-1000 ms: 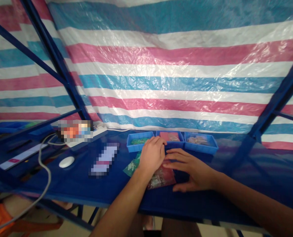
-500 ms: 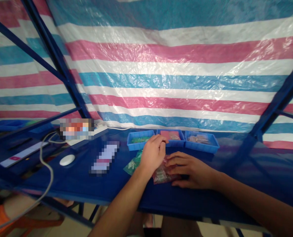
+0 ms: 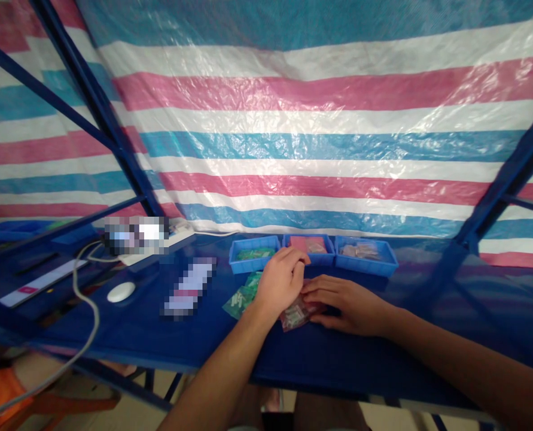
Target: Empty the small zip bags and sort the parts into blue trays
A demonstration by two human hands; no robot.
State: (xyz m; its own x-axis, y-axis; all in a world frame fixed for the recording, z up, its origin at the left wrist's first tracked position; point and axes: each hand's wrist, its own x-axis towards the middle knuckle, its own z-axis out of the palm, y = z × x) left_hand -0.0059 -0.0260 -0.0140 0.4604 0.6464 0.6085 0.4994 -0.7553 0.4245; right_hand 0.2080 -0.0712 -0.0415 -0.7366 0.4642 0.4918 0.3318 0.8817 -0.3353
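Note:
My left hand (image 3: 280, 281) lies knuckles-up on the blue table (image 3: 149, 335), fingers curled over the pile of small packets. My right hand (image 3: 344, 304) rests beside it, its fingertips pressed on a clear packet with reddish contents (image 3: 294, 315). Green packets (image 3: 240, 296) stick out from under the left hand on its left side. Just behind the hands stand three blue trays in a row: one with green packets (image 3: 253, 254), one with red packets (image 3: 310, 246), one with pale packets (image 3: 365, 254).
A white mouse (image 3: 121, 291) and its cable (image 3: 80, 353) lie on the table's left part, with a flat device (image 3: 37, 282) and a power strip (image 3: 176, 234) further left. Blue frame posts (image 3: 93, 96) and a striped tarpaulin (image 3: 320, 137) close off the back.
The right hand has pulled the reddish packet in toward the left hand, bunching it smaller. The left hand has curled its fingers a little more. Both hands stay in place.

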